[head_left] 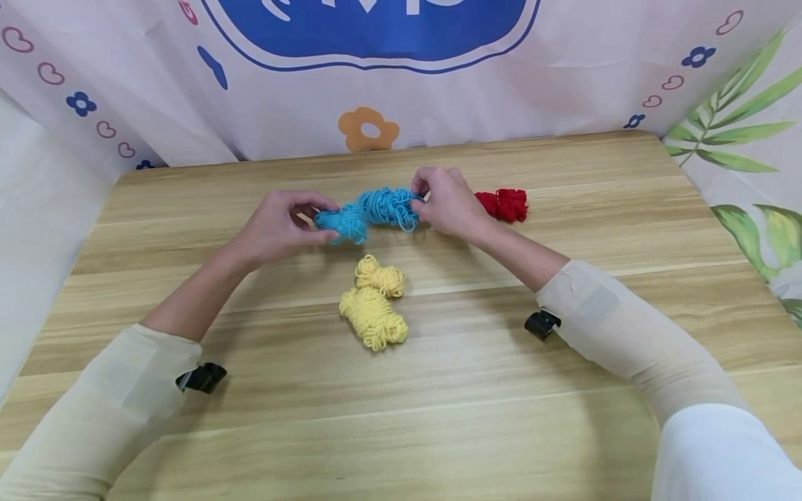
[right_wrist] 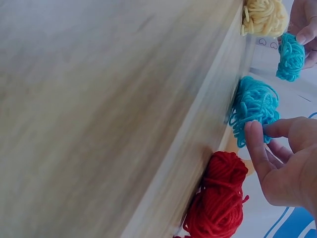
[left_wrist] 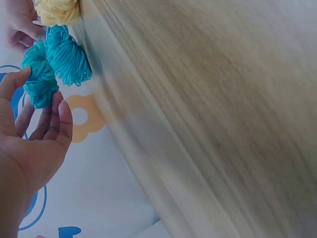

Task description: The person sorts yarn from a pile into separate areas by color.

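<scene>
My left hand (head_left: 285,226) holds a small blue yarn skein (head_left: 343,223) between thumb and fingers; in the right wrist view this skein (right_wrist: 290,57) appears raised off the table. Beside it, a larger blue yarn skein (head_left: 387,207) lies on the table, its right end pinched by the thumb and fingertips of my right hand (head_left: 447,202). From the left wrist, the larger skein (left_wrist: 68,57) shows just behind the small one (left_wrist: 40,82). Nearer to me lie a small yellow skein (head_left: 381,278) and a larger yellow skein (head_left: 372,319), touching each other.
Red yarn (head_left: 504,205) lies right of my right hand, partly hidden by it in the head view. Everything rests on a wooden table (head_left: 438,417). A printed cloth (head_left: 282,111) hangs along its back edge. Black clips (head_left: 202,378) stick out from both sleeves.
</scene>
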A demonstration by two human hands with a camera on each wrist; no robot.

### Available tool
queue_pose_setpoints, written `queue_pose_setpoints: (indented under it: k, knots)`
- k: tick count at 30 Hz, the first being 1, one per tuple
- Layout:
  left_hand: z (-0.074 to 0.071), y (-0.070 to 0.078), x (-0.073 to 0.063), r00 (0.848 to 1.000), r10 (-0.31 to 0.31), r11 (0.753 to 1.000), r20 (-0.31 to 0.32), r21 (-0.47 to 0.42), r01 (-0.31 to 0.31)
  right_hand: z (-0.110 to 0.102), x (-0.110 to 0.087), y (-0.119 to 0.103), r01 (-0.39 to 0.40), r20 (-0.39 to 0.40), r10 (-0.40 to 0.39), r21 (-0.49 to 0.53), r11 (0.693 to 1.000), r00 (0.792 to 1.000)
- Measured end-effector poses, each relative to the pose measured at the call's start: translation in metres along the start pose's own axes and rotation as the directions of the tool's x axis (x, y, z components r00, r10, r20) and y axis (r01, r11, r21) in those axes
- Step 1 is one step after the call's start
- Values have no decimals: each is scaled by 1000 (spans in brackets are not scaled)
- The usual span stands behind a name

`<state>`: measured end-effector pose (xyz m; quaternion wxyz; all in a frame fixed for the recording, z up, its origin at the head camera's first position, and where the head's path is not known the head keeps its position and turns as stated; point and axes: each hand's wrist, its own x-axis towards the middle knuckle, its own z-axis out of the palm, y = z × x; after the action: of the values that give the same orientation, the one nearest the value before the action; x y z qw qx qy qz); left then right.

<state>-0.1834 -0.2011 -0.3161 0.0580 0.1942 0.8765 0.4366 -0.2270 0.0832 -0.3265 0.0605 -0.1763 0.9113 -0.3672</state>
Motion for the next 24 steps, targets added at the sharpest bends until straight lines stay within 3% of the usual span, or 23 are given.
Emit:
queue_pose_setpoints:
  k: [12,24]
  knots:
    - [-5,-2,0,997,-73,997,-32,9,73,-2,-2,-1,-9,21,9,6,1000,1000]
    - [-6,-10,3,994,-94,995,-48,22,95,-3,-3,0,-10,33,11,-21,1000,999]
